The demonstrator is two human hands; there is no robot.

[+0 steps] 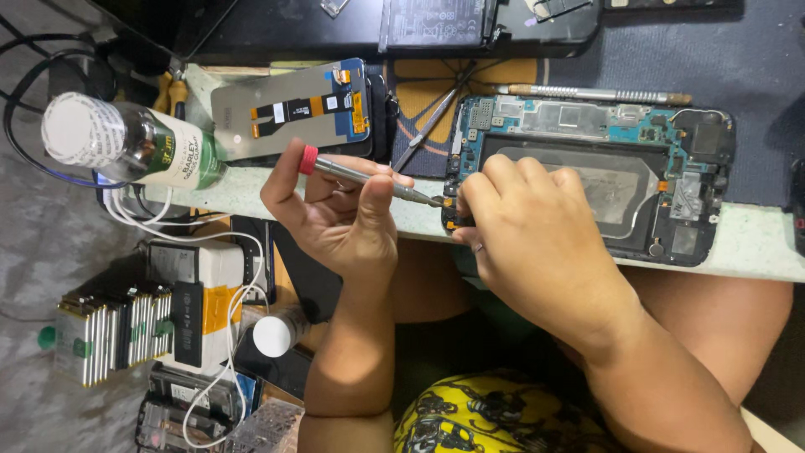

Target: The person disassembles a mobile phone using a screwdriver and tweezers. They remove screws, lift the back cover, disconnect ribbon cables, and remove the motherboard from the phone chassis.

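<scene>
Left hand (344,214) drives screwdriver (369,178); right hand (528,231) steadies opened phone (587,176).

Brushed metal shaft on the screwdriver (362,176), red plastic cap at its end. Under the right-hand fingers, the opened phone (587,176) shows dull metal shields and matt blue circuit board. Far left of the hands, a glossy glass bottle (134,147).

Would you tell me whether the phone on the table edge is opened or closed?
Opened: the black phone shows bare blue circuit boards and metal shielding.
</scene>
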